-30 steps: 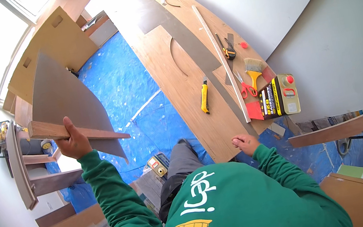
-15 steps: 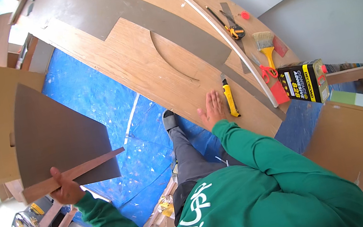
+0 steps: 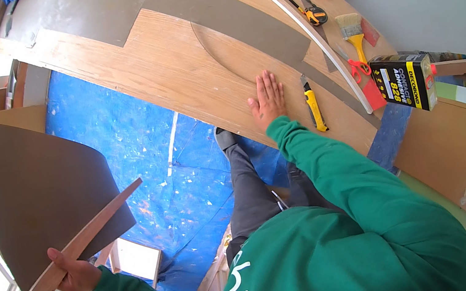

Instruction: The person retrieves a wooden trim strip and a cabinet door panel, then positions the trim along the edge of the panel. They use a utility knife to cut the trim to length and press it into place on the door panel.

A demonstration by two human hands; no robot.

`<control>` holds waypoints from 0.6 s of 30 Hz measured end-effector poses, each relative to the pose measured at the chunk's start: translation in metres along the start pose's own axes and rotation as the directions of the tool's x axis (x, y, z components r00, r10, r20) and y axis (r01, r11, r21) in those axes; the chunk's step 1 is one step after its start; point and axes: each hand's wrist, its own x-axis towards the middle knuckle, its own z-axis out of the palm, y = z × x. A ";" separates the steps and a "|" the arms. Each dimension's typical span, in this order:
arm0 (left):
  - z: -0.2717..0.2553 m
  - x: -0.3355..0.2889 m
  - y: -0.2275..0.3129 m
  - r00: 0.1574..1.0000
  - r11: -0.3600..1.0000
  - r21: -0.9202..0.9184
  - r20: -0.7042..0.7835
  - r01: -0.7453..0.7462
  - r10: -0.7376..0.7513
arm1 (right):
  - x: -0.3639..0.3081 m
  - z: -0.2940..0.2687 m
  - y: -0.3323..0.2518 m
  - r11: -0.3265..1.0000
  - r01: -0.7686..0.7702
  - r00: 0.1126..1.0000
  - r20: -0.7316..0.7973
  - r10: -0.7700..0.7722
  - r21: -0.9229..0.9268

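In my left hand (image 3: pixel 74 272), held out at the left, is a narrow wooden strip (image 3: pixel 95 227); the thumb lies over it and the fingers curl beneath. Alongside it is a large, thin grey-brown sheet (image 3: pixel 44 188) with a curved edge, held up over the floor; whether the two are joined, I cannot tell. My right hand (image 3: pixel 268 100) rests palm down on the wood-grain board (image 3: pixel 168 63), fingers stretched out. A yellow utility knife (image 3: pixel 314 108) lies just right of it, apart from the fingers. A thin curved line or strip runs across the board beyond my fingertips.
A long white strip (image 3: pixel 299 25), tape measure (image 3: pixel 316 15), yellow-handled brush (image 3: pixel 354 37), red scissors (image 3: pixel 360 68) and black adhesive tin (image 3: pixel 403 83) are on the bench's right side. Blue sheeting (image 3: pixel 130 126) covers the floor. A tan cardboard-like panel (image 3: pixel 5 123) stands at the left.
My left hand has moved left and lower with the strip and sheet, which have tilted. My right hand has slid forward over the board, a little further from the knife.
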 end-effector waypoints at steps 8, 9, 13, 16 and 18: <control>-0.001 0.000 0.000 1.000 0.992 -0.129 0.005 0.002 -0.001 | -0.042 0.015 -0.047 0.815 0.444 0.853 0.103 -0.512 0.372; -0.004 0.001 -0.002 1.000 0.994 -0.110 -0.010 0.023 -0.024 | -0.034 0.009 -0.045 0.828 0.380 0.899 0.047 -0.436 0.412; -0.014 -0.008 0.004 0.993 0.993 -0.045 -0.037 0.107 -0.109 | 0.003 -0.017 -0.036 0.937 0.138 0.989 -0.002 -0.145 0.322; -0.012 -0.011 0.004 0.994 0.985 -0.132 0.005 0.112 -0.112 | -0.003 -0.022 -0.091 0.981 0.123 0.950 0.303 -0.074 -0.148; 0.001 -0.012 0.011 0.992 0.967 -0.225 0.060 0.118 -0.107 | -0.050 0.028 -0.065 0.702 0.436 0.532 0.468 -0.705 0.563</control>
